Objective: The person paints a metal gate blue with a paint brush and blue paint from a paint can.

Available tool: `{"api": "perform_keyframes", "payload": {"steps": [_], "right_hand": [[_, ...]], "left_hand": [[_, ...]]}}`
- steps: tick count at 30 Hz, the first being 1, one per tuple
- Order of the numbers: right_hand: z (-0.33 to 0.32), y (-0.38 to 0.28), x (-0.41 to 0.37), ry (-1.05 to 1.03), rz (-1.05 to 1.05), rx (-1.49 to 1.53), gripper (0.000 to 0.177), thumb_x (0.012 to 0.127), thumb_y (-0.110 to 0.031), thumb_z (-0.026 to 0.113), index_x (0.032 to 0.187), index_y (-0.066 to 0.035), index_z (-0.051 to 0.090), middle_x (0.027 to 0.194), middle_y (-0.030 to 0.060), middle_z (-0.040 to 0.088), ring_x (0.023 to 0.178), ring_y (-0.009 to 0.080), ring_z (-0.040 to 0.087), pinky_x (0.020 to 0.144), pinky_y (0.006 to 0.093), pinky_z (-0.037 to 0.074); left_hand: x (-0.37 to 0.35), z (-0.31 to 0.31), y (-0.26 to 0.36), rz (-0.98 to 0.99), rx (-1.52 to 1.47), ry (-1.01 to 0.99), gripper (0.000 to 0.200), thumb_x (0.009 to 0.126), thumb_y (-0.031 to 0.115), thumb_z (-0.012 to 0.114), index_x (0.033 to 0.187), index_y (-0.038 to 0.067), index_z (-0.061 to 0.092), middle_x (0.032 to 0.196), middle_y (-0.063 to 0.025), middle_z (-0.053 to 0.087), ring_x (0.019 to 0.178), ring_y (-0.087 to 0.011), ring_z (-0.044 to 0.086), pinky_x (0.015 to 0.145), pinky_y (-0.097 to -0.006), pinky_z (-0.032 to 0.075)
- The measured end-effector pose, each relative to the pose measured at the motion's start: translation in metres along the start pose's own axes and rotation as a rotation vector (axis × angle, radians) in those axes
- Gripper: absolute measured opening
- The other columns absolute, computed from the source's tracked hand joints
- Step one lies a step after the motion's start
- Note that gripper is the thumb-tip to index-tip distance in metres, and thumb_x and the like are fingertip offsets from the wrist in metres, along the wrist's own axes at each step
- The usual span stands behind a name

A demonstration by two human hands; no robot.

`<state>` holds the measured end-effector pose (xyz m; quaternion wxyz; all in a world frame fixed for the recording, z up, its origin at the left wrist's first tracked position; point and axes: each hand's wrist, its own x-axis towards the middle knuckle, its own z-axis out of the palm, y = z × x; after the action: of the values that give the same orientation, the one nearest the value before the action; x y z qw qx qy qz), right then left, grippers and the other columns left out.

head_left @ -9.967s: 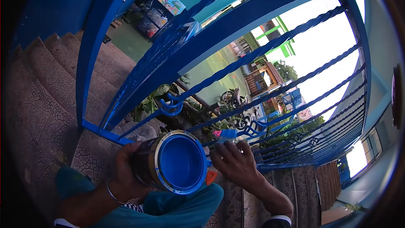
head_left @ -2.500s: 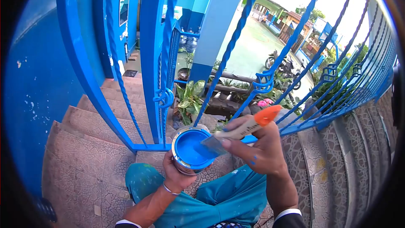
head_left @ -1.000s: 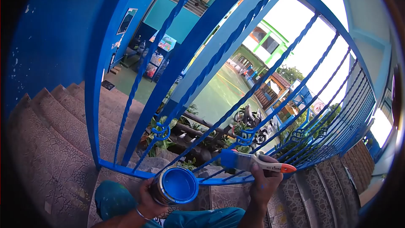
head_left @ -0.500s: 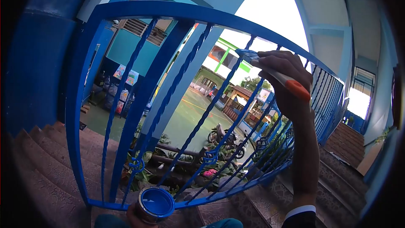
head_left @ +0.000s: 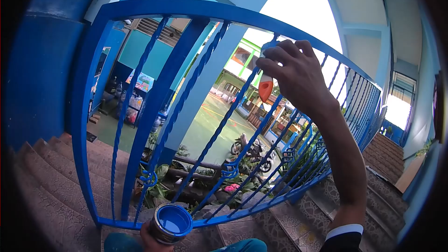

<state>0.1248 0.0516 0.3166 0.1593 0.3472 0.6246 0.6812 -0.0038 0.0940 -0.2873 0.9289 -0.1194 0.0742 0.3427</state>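
Note:
My right hand [head_left: 296, 72] is closed on a paintbrush [head_left: 265, 87] with an orange-tipped handle that points down. The bristles are up at a twisted bar, just under the blue top rail [head_left: 186, 8], and are partly hidden by my fingers. Down at the bottom, my left hand [head_left: 153, 239] grips an open can of blue paint [head_left: 173, 223] from its left side, near the lower rail of the blue metal railing. Blue paint lines the can's inside and rim.
Patterned stone steps [head_left: 51, 191] run down the left, and more stairs [head_left: 378, 158] climb at the right. Beyond the railing are plants, pink flowers [head_left: 231, 188], a parked motorcycle [head_left: 254, 151] and a green court [head_left: 210, 121]. A blue wall [head_left: 42, 74] stands at the left.
My right hand has moved left and turned, bringing the brush closer to the top rail, with its handle now hanging down. My left hand and the can have shifted only slightly.

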Motion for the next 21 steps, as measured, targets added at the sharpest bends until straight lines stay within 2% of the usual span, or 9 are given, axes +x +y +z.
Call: {"api": "perform_keyframes", "payload": {"steps": [2,5,7,9,10,11,14,19,21], "right_hand": [[0.002,-0.017,-0.014,0.028,0.018,0.062,0.025,0.093,-0.004,0.077,0.116,-0.016,0.076,0.115,0.0034,0.073,0.118,0.0210,0.066,0.094,0.0432,0.048],[-0.019,-0.035,-0.027,0.027,0.062,0.218,0.031,0.088,-0.005,0.082,0.117,-0.015,0.076,0.117,0.0038,0.076,0.116,0.0222,0.067,0.094,0.0413,0.047],[-0.030,-0.027,-0.022,0.002,0.149,0.262,0.039,0.084,0.002,0.084,0.119,-0.013,0.077,0.119,0.0049,0.077,0.114,0.0235,0.069,0.095,0.0427,0.048],[-0.025,-0.011,-0.007,0.064,0.209,0.202,0.036,0.086,0.004,0.083,0.117,-0.012,0.077,0.120,0.0060,0.077,0.112,0.0248,0.070,0.095,0.0438,0.049],[-0.018,-0.001,0.001,0.144,0.179,0.170,0.035,0.088,0.009,0.072,0.115,-0.012,0.076,0.115,0.0053,0.076,0.109,0.0237,0.068,0.092,0.0421,0.046],[-0.015,0.004,0.011,0.166,0.191,0.146,0.033,0.090,0.007,0.073,0.117,-0.012,0.076,0.113,0.0060,0.076,0.108,0.0244,0.069,0.092,0.0431,0.046],[-0.008,0.016,0.029,0.062,0.199,0.117,0.023,0.095,0.000,0.073,0.116,-0.010,0.075,0.107,0.0078,0.075,0.102,0.0248,0.069,0.094,0.0452,0.047],[-0.022,0.008,0.037,-0.146,0.223,0.265,0.013,0.102,-0.007,0.070,0.114,-0.006,0.074,0.100,0.0092,0.075,0.094,0.0282,0.069,0.093,0.0487,0.048],[-0.027,0.015,0.046,-0.175,0.327,0.279,0.013,0.102,-0.007,0.070,0.114,-0.004,0.074,0.098,0.0108,0.075,0.090,0.0296,0.070,0.090,0.0497,0.050]], "left_hand": [[0.017,-0.020,0.002,0.013,-0.065,0.004,0.068,0.096,0.054,0.056,0.145,0.009,0.064,0.146,-0.0201,0.068,0.136,-0.0450,0.063,0.109,-0.0698,0.053],[0.016,-0.016,0.002,0.004,-0.065,-0.053,0.068,0.095,0.053,0.056,0.146,0.009,0.063,0.146,-0.0203,0.067,0.135,-0.0444,0.064,0.108,-0.0679,0.055],[0.009,-0.008,0.001,-0.024,-0.066,-0.130,0.069,0.095,0.053,0.056,0.146,0.007,0.063,0.145,-0.0206,0.068,0.134,-0.0437,0.064,0.108,-0.0658,0.056],[0.002,-0.002,0.001,-0.047,-0.066,-0.174,0.069,0.095,0.053,0.056,0.145,0.006,0.063,0.145,-0.0207,0.068,0.134,-0.0430,0.065,0.109,-0.0639,0.056],[0.000,0.001,0.001,-0.056,-0.070,-0.187,0.069,0.095,0.053,0.056,0.145,0.005,0.063,0.144,-0.0206,0.068,0.134,-0.0428,0.065,0.110,-0.0631,0.056],[-0.001,0.004,0.000,-0.063,-0.075,-0.202,0.069,0.096,0.053,0.056,0.145,0.005,0.063,0.144,-0.0206,0.068,0.133,-0.0425,0.065,0.110,-0.0622,0.056],[0.003,0.006,-0.001,0.034,-0.125,-0.147,0.069,0.096,0.052,0.055,0.145,0.004,0.063,0.144,-0.0203,0.068,0.134,-0.0422,0.065,0.112,-0.0611,0.055],[-0.006,0.010,0.003,0.010,-0.117,-0.108,0.065,0.097,0.049,0.056,0.145,0.005,0.063,0.144,-0.0206,0.068,0.134,-0.0420,0.065,0.114,-0.0607,0.054],[-0.005,0.007,0.002,0.011,-0.141,-0.104,0.065,0.098,0.049,0.056,0.145,0.005,0.062,0.144,-0.0204,0.068,0.134,-0.0419,0.065,0.114,-0.0611,0.053]]}}
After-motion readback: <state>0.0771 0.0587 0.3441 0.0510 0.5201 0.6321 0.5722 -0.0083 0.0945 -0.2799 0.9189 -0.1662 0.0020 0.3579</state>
